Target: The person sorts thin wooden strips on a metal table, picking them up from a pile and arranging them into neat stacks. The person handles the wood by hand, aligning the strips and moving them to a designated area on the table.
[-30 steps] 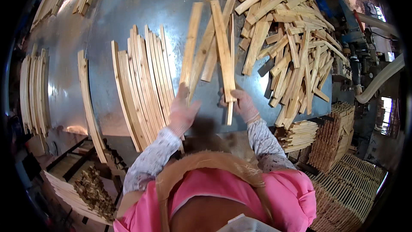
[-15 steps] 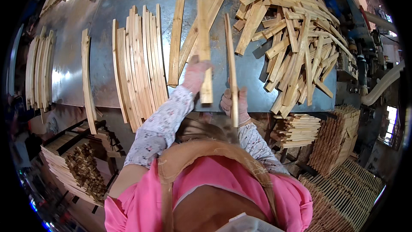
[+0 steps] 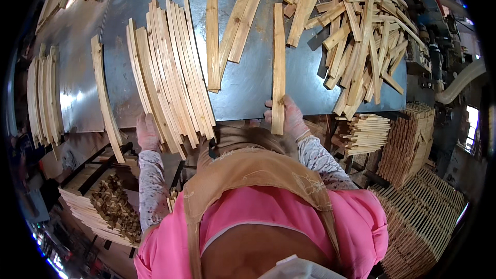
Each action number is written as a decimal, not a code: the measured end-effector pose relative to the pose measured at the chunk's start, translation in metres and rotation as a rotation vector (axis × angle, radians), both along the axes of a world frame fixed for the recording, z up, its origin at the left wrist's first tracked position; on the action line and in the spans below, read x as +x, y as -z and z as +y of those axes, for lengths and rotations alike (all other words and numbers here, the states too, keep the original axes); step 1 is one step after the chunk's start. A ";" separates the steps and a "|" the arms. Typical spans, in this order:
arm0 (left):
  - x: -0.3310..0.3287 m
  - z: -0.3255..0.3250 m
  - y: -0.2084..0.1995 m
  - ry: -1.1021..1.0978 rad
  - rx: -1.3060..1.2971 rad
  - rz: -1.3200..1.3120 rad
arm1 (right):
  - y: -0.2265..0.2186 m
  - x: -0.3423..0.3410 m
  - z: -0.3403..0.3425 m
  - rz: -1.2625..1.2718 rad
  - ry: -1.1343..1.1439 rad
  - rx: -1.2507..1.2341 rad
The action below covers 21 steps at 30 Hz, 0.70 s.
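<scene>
Pale wood lies in my right hand [image 3: 293, 119]: one flat slat [image 3: 279, 67], held near its near end, the hand closed around it with the thumb on its right side and fingertips showing on its left. From that grip the slat runs away from me over the grey metal table [image 3: 243, 102], between a loose fan of slats [image 3: 237, 23] on its left and a jumbled heap of slats [image 3: 356, 41] on its right. What has just changed is the left hand [image 3: 148, 133]: half a second ago it carries a slat of its own, and now I see it at the near left end of a row of slats [image 3: 168, 72], against or just beside the outermost one. So the sorting work is split, one hand at the row, one holding a single piece; how far the left fingers are closed, I cannot tell
</scene>
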State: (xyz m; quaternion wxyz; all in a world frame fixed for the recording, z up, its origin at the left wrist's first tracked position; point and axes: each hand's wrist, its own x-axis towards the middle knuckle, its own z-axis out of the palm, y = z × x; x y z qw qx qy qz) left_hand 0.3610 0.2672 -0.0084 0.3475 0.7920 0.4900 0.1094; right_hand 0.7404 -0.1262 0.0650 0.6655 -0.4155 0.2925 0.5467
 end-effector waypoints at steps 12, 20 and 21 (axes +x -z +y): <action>0.033 0.007 -0.020 -0.170 -0.126 0.131 | -0.006 0.012 0.126 -0.665 -0.373 -0.247; 0.049 -0.001 -0.059 -0.156 0.017 0.185 | -0.084 0.215 0.365 -1.521 -0.666 -0.146; 0.049 -0.005 -0.059 -0.195 0.012 0.202 | -0.152 0.212 0.407 -1.098 -0.395 -0.142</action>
